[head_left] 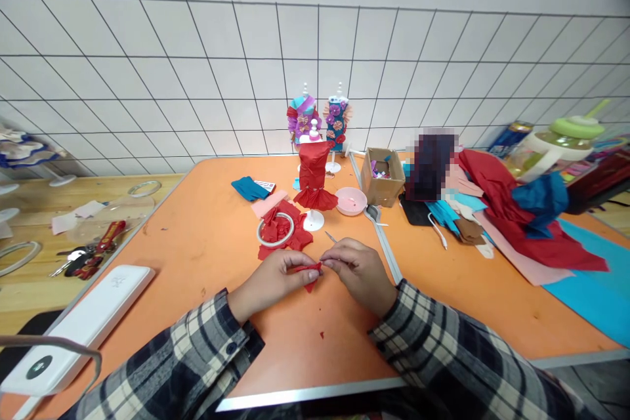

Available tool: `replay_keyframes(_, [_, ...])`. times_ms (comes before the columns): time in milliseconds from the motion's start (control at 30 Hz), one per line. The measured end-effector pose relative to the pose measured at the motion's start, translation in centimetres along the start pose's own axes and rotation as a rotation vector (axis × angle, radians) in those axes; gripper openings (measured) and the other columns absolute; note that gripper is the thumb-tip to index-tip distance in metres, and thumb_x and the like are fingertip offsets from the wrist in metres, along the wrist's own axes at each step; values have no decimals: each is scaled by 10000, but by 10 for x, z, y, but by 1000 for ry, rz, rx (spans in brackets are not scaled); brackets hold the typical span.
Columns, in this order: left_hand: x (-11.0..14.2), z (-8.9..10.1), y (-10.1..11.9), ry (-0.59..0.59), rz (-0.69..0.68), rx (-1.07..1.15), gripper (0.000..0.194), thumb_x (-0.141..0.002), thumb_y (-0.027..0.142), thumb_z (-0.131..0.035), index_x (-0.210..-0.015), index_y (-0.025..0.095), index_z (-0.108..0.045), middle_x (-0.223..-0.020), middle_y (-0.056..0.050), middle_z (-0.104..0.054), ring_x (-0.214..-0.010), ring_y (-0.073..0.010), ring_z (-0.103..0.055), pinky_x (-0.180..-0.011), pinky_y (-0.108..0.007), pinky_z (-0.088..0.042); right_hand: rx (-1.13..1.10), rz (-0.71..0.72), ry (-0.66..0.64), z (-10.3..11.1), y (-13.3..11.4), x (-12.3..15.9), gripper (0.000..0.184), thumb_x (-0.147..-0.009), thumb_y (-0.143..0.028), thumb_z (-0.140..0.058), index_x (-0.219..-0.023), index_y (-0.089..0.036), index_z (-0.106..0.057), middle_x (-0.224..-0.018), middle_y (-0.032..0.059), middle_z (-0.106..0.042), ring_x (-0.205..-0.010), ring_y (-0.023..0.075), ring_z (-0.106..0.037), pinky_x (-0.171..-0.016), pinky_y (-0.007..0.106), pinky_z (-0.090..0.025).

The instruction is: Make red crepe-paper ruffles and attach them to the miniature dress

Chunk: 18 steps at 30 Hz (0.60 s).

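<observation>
My left hand (283, 277) is closed, pinching a small gathered piece of red crepe paper (311, 286) low over the orange table. My right hand (359, 272) meets it from the right, its thumb and fingertips pressed together at the paper's edge. A slim pointed metal tool (330, 236) sticks out past the right hand's fingers; its kind I cannot make out. Just beyond the hands stands a mini dress form (314, 170) in a red crepe paper dress on a white round base. Left of that base, a pale ring (259, 231) lies on crumpled red paper (305, 222).
Two decorated dress forms (337, 121) stand behind, near the tiled wall. A pink dish (351, 201) and a cardboard box (382, 189) of scraps sit right of centre. Coloured paper (522, 203) heaps at right, beside a lidded jug (546, 147). A white power bank (79, 331) lies left.
</observation>
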<state>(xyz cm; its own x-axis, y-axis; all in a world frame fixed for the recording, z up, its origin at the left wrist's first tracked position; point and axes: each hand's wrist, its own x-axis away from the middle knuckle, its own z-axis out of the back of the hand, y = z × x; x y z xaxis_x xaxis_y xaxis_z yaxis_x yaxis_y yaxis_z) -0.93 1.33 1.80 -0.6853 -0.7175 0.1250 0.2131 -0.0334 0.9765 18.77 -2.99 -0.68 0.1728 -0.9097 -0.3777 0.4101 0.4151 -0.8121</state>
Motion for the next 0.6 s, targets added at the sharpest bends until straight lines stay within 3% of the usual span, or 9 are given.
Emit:
replay_keyframes(100, [0, 1, 3, -35, 12, 17, 356, -798, 478, -665, -685, 140, -665, -659, -32, -648, -654, -145, -569, -683, -265, -446, -51, -59, -54, 2, 4, 1, 273, -944, -332, -491, -1041, -243, -730, -886, 56, -657, -643, 130, -585, -665, 293, -484])
replay_keyframes(233, [-1, 3, 2, -66, 14, 56, 347, -813, 464, -646, -699, 137, -660, -679, -35, -650, -666, -145, -569, -688, -263, -449, -115, -157, 23, 3, 4, 0, 364, -912, -318, -527, -1262, -267, -617, -952, 37, -651, -566, 92, -533, -591, 260, -464])
replay_keyframes(433, [-2, -2, -2, 61, 46, -65, 253, -766, 385, -687, -727, 137, -657, -669, -12, -640, -654, -138, -567, -664, -249, -441, -189, -271, 6, -6, 1, -3, 217, -786, -359, -662, -887, -169, -687, -819, 24, -637, -582, 94, -504, -559, 235, -423])
replay_keyframes(600, [-2, -3, -5, 65, 54, -89, 261, -788, 394, -656, -768, 134, -672, -652, -9, -634, -631, -133, -557, -641, -244, -432, -173, -274, -16, -8, 9, -5, 157, -765, -321, -660, -771, -164, -671, -734, 13, -592, -616, 103, -487, -573, 232, -416])
